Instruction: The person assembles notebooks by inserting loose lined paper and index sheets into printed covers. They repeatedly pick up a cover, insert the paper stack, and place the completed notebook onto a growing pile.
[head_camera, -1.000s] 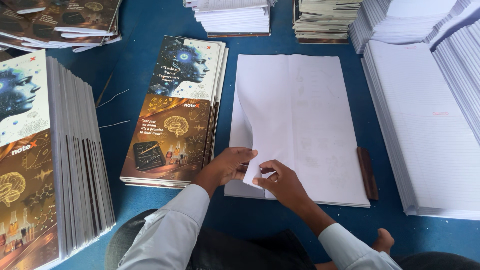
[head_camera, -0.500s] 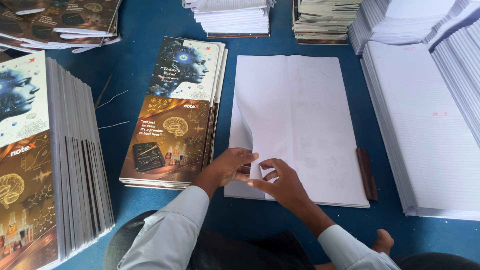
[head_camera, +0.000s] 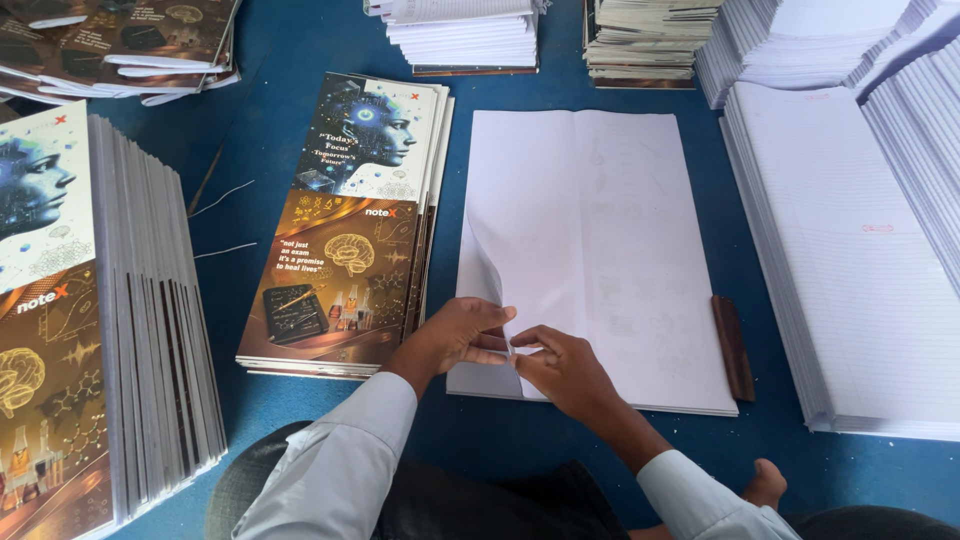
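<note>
Blue floor cloth (head_camera: 270, 60) carries stacks of printed covers (head_camera: 345, 225) and a white paper stack (head_camera: 600, 250). Both the left hand (head_camera: 455, 335) and right hand (head_camera: 560, 365) still pinch the top sheet's near-left corner, now lifted slightly less than half a second ago.

Your fingers (head_camera: 490, 340) pinch thin, matt white paper sheets (head_camera: 600, 250). Left of them, the printed covers (head_camera: 345, 230) look like glossy card. The wooden stick (head_camera: 732, 345) on the right looks smooth and dark; the blue surface (head_camera: 270, 120) seems matt.
</note>
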